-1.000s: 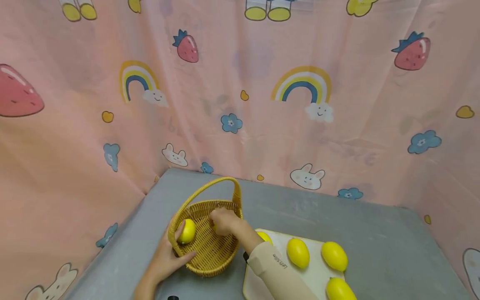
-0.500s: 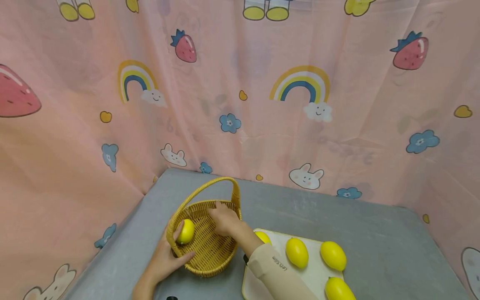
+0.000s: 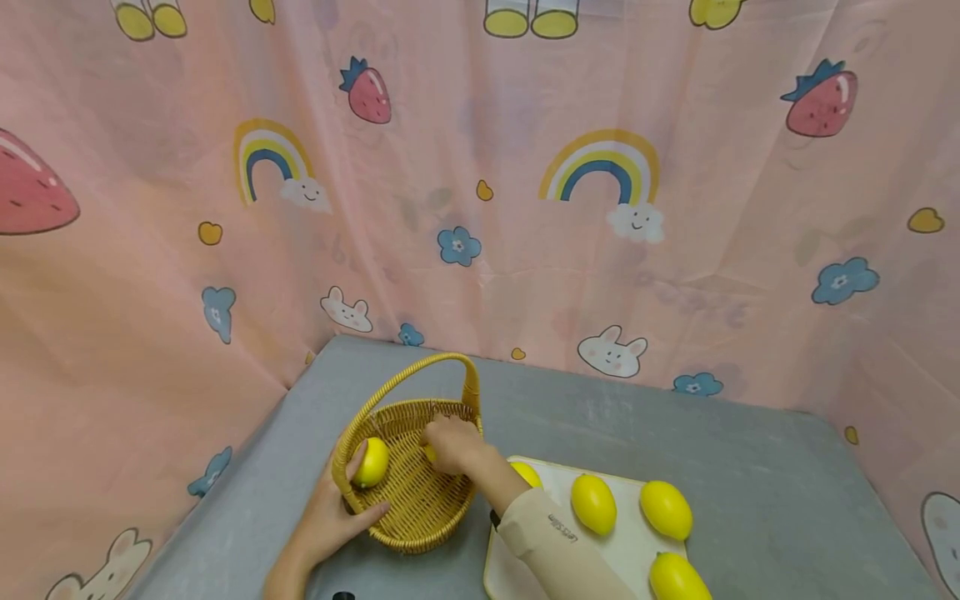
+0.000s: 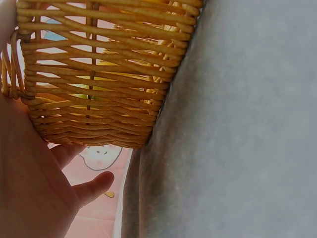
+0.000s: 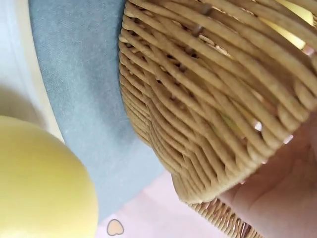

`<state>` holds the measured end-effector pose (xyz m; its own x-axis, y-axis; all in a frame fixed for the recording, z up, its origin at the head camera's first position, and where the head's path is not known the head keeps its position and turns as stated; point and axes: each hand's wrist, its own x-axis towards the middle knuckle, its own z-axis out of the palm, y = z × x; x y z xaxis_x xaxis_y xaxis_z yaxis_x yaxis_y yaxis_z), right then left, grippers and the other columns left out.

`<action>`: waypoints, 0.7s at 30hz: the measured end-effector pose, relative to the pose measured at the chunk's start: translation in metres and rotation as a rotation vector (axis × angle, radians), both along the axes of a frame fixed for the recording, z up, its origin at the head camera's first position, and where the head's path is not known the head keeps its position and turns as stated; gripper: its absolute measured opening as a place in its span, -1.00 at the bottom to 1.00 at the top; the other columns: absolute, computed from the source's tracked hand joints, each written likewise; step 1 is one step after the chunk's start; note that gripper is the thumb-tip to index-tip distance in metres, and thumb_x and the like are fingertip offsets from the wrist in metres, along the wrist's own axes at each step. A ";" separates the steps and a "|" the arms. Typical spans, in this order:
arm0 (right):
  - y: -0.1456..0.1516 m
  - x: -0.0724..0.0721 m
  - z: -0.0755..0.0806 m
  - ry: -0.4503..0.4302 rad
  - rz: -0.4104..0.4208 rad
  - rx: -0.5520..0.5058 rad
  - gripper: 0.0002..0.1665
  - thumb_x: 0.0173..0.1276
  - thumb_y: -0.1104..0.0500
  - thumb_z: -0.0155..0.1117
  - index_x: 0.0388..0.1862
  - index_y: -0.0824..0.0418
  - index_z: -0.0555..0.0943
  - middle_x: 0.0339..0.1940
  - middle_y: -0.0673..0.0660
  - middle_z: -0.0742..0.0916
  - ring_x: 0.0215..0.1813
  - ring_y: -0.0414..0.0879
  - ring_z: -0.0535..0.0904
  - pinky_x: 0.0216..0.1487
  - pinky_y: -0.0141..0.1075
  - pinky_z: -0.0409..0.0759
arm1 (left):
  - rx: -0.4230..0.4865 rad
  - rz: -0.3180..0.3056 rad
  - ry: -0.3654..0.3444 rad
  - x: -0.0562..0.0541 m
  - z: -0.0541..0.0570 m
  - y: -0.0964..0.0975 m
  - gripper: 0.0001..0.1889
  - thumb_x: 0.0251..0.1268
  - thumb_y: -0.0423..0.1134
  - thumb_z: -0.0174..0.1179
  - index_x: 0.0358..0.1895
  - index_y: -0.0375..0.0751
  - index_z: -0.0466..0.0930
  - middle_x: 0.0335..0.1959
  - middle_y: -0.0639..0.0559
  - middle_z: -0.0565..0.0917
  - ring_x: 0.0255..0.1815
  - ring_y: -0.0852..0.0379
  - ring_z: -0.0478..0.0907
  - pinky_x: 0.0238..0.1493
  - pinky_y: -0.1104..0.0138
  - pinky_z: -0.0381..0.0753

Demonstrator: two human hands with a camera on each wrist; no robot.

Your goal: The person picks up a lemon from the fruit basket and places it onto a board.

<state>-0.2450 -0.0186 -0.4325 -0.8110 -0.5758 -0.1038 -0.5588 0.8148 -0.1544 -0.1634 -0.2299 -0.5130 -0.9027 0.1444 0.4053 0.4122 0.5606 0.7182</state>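
A woven basket with an arched handle stands on the grey table. My left hand holds its left side, one finger over the rim beneath the handle and the thumb along the near edge. Inside, against the left wall, lies a yellow lemon. My right hand reaches over the right rim into the basket, fingers curled down around another lemon, of which just a sliver shows. In the right wrist view the weave covers most of that hand. The left wrist view shows the basket wall close beside my palm.
A white tray stands right of the basket, under my right forearm. On it lie several lemons, among them one at the middle and one farther right. A patterned pink curtain hangs behind the table.
Half a second ago the right fingers were stretched toward the back of the basket; now they are curled down, with yellow showing beneath them. The left hand and the basket hold nearly still.
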 end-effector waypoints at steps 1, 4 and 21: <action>0.001 -0.001 0.001 -0.004 0.011 -0.029 -0.63 0.27 0.20 0.46 0.07 0.04 0.74 -0.02 0.05 0.69 0.00 -0.01 0.60 -0.19 -0.19 0.60 | 0.002 0.000 -0.003 0.000 0.000 0.000 -0.03 0.03 -0.20 0.54 0.46 -0.50 0.20 0.56 -0.44 -0.07 0.48 -0.40 0.02 0.28 0.69 -0.18; 0.007 -0.002 0.006 -0.035 0.035 -0.158 -0.56 0.25 0.20 0.48 0.14 0.12 0.71 0.01 0.05 0.71 0.04 -0.04 0.60 -0.16 -0.23 0.56 | -0.005 0.008 -0.020 0.001 0.000 0.000 -0.03 0.04 -0.18 0.54 0.47 -0.48 0.20 0.56 -0.44 -0.07 0.48 -0.39 0.02 0.35 0.58 -0.11; 0.088 0.040 0.039 -0.226 0.043 -0.800 -0.48 0.33 0.21 0.40 0.25 0.31 0.59 0.22 0.23 0.65 0.15 0.09 0.57 0.00 -0.20 0.59 | -0.013 0.024 -0.045 0.003 0.000 0.000 -0.04 0.06 -0.19 0.52 0.49 -0.45 0.19 0.46 -0.52 0.11 0.44 -0.40 0.13 0.40 0.07 0.12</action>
